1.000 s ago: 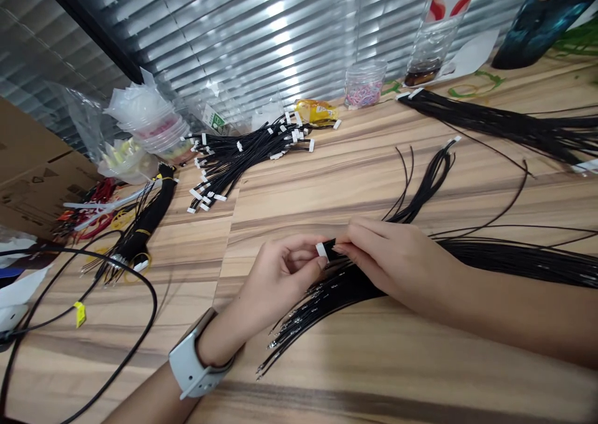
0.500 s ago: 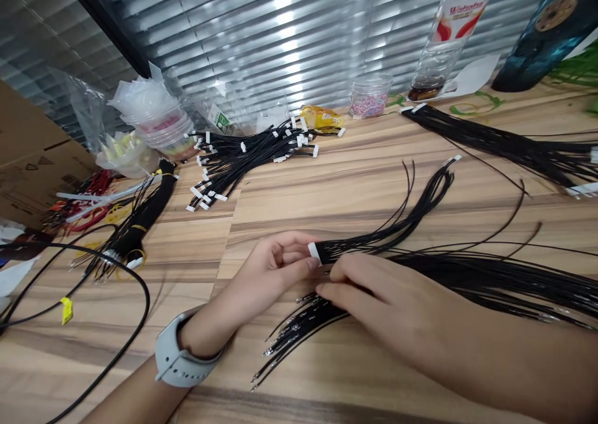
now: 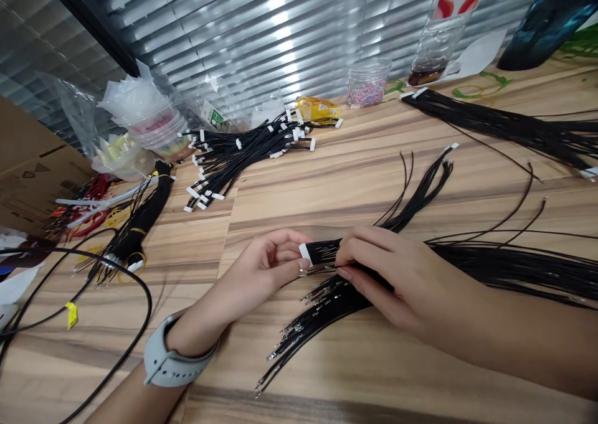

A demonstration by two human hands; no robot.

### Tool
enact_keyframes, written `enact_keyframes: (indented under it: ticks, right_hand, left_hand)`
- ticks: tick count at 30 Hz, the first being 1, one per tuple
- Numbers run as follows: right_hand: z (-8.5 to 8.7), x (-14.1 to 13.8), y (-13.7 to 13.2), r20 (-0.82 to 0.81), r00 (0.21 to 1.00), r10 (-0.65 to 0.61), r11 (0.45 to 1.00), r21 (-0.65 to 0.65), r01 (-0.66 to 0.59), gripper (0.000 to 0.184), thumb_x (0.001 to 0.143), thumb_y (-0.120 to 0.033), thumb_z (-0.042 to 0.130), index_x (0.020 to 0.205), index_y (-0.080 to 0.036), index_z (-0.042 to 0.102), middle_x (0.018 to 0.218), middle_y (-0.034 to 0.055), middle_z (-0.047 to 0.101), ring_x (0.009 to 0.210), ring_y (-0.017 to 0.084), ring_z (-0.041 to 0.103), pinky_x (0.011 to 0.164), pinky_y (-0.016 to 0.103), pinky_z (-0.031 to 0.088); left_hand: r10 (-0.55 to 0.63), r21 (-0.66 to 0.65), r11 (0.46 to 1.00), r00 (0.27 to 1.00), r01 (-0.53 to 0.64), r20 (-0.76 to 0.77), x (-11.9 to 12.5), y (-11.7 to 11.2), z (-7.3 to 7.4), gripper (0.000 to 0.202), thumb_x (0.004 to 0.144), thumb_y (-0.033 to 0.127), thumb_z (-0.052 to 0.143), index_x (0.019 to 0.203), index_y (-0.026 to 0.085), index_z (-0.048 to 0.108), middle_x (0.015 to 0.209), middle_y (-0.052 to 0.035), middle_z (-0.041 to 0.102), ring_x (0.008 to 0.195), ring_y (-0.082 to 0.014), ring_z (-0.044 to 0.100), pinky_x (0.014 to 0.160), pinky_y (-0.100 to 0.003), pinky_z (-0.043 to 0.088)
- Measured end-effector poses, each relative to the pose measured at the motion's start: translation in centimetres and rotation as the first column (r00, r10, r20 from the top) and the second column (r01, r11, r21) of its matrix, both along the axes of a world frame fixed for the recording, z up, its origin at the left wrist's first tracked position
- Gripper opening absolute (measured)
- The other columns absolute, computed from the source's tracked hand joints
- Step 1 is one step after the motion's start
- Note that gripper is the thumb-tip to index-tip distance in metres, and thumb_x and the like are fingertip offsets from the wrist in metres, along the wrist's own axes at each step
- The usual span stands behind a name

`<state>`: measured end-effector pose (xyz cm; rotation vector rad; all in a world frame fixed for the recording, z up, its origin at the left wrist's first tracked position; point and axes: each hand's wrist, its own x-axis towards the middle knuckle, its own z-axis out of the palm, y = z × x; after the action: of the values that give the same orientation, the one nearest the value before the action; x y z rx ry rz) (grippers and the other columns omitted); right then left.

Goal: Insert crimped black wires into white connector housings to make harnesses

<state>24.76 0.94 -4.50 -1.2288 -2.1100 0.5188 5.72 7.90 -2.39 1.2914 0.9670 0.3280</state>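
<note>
My left hand (image 3: 268,265) pinches a white connector (image 3: 305,254) between thumb and fingers. Black wires (image 3: 322,251) run out of its right side, pass behind my other hand and curve up to another white end (image 3: 454,146). Just right of the connector, my right hand (image 3: 387,268) is closed with thumb and fingertips on thin black wire (image 3: 322,269), whose metal tip lies near my left thumb. Under this hand a loose bundle of black wires (image 3: 322,312) rests on the table, its crimped metal terminals fanned out toward the lower left.
Finished-looking black cables with white connectors (image 3: 252,153) are piled at the back. Another bundle (image 3: 495,125) lies back right, below a bottle (image 3: 432,44). A tied bundle (image 3: 144,215) and a thick black cable (image 3: 148,299) lie left. A clear tub (image 3: 368,84) stands against the blinds.
My right hand has shifted slightly right and up along the wires, and the loose wire's metal tip now shows beside the connector. My left hand keeps its pinch. The view has shifted a little.
</note>
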Motion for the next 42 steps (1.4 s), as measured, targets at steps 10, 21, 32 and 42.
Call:
enact_keyframes:
  ticks: [10,21,32,42]
  right_hand:
    - [-0.2,0.4,0.8,-0.081,0.996,-0.047,0.997,-0.06,0.043,0.013,0.084,-0.012,0.049,0.079,-0.019,0.058,0.072,-0.0016,0.059,0.067,0.01,0.054,0.06,0.02,0.04]
    - [-0.7,0.7,0.8,0.096,0.989,-0.112,0.99,0.091,0.103,0.012,0.082,-0.012,0.043,0.075,-0.016,0.052,0.065,0.0005,0.055,0.056,0.012,0.049,0.051,0.023,0.035]
    - [-1.1,0.8,0.8,0.103,0.993,-0.051,0.993,0.114,0.039,0.013,0.085,-0.015,0.042,0.077,-0.017,0.051,0.068,0.0014,0.055,0.057,0.012,0.051,0.052,0.024,0.037]
    - [-1.4,0.8,1.0,0.128,0.99,-0.059,0.98,0.198,0.033,0.015,0.087,-0.014,0.04,0.077,-0.015,0.052,0.068,0.002,0.053,0.06,0.012,0.05,0.053,0.023,0.037]
  left_hand:
    - [-0.009,-0.002,1.0,1.0,0.009,0.009,-0.1,-0.2,0.1,0.019,0.074,0.018,0.065,0.091,0.014,0.057,0.084,-0.0036,0.066,0.077,-0.0117,0.06,0.069,-0.021,0.043]
    - [0.008,0.021,1.0,0.999,-0.007,-0.048,-0.1,-0.1,0.1,0.018,0.075,0.015,0.064,0.092,0.015,0.058,0.077,0.0004,0.063,0.069,-0.007,0.055,0.062,-0.017,0.04]
    - [0.016,0.012,1.0,1.0,-0.015,-0.025,-0.1,-0.1,0.0,0.018,0.074,0.015,0.065,0.091,0.015,0.059,0.075,0.0001,0.064,0.067,-0.0082,0.056,0.062,-0.019,0.04]
    - [-0.113,0.196,0.972,0.99,0.129,-0.09,-0.2,-0.7,-0.4,0.016,0.081,0.021,0.059,0.096,0.016,0.061,0.069,0.0005,0.059,0.06,-0.0074,0.049,0.054,-0.017,0.037]
